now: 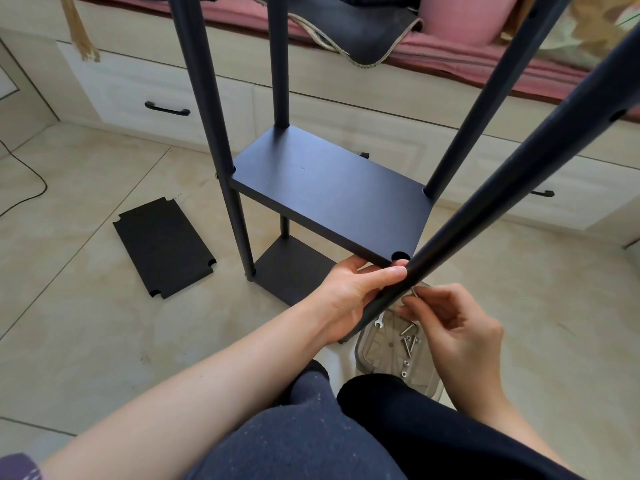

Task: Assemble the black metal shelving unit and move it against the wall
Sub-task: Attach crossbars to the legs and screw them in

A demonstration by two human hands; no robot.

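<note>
Here your left hand [349, 292] curls its fingers round the near pole [512, 188] of the matte black shelving unit [329, 199] standing on the tiled floor [86, 341]; its middle shelf's near corner notch sits unfilled beside that pole. Your right hand [450, 323] pinches a small silver Allen key [415, 292], and a spare shelf panel [162, 247] lies flat to the left

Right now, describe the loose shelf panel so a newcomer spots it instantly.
Find the half-built black shelving unit on the tiled floor. Left of its base lies the loose shelf panel, flat on the tiles; unlike the mounted shelves, no poles pass through its notched corners.
</note>
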